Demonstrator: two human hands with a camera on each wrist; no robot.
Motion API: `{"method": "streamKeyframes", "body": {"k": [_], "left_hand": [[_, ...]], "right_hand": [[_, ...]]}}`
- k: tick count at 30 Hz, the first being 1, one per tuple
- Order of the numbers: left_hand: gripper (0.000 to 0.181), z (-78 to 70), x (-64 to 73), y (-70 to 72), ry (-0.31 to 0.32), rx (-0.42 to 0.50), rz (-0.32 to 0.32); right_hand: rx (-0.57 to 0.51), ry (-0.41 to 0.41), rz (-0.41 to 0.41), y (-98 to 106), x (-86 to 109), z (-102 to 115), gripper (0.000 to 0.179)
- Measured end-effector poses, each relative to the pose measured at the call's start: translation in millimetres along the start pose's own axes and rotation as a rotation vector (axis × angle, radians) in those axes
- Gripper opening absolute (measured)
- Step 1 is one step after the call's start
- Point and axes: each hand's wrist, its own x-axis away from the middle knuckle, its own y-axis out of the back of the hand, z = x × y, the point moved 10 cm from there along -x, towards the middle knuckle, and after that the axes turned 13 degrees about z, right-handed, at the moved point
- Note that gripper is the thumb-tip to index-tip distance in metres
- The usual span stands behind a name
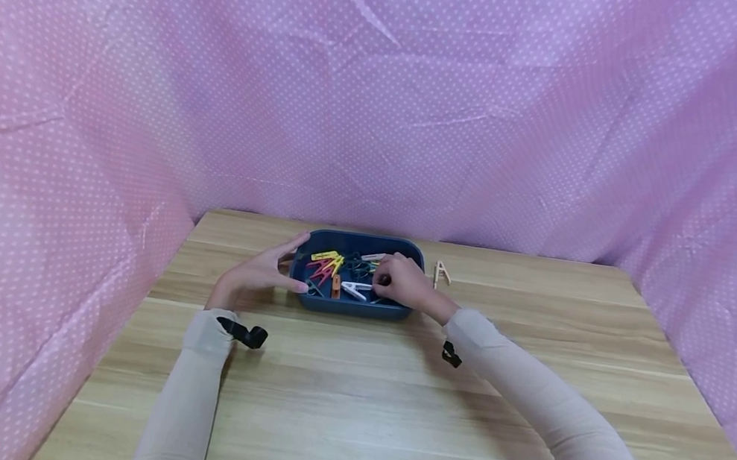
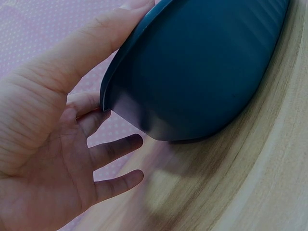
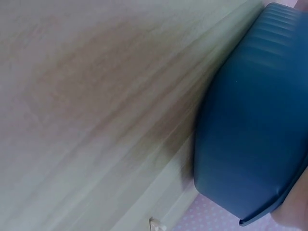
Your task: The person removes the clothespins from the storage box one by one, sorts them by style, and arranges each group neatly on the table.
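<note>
A dark blue plastic bin (image 1: 360, 309) holds several clothespins: yellow (image 1: 324, 255), red (image 1: 321, 270), orange (image 1: 336, 286), white (image 1: 355, 289) and dark ones (image 1: 358, 266). At its left end my left hand (image 1: 265, 268) spreads wide, thumb along the near rim and fingers toward the far corner. The left wrist view has the left hand's thumb on the rim, with two lower fingers off the wall. My right hand (image 1: 403, 282) reaches over the right side into the bin, fingers bent down beside the white clothespin; I cannot tell if they pinch anything.
A pale clothespin (image 1: 441, 274) lies on the wooden table (image 1: 336, 406) just right of the bin; its tip also shows in the right wrist view. Pink dotted cloth (image 1: 381, 111) hangs behind and along both sides. Black wrist straps sit on both sleeves.
</note>
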Motion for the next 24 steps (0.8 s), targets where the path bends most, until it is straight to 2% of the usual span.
{"method": "streamKeyframes", "body": {"k": [5,12,24], "left_hand": [[0.109,-0.4,-0.9,2.0,-0.006,-0.017,-0.008],[0.110,1.5,-0.1,0.1,0.011,0.003,0.002],[0.109,0.1,0.1,0.6,0.009,0.011,-0.002]], "right_hand": [[-0.019,0.016,-0.035,4.7,2.1,2.0,0.008],[-0.059,0.017,-0.041,8.8,3.1,1.6,0.006],[-0.119,0.033,-0.050,31.1,9.7,-5.1,0.006]]}}
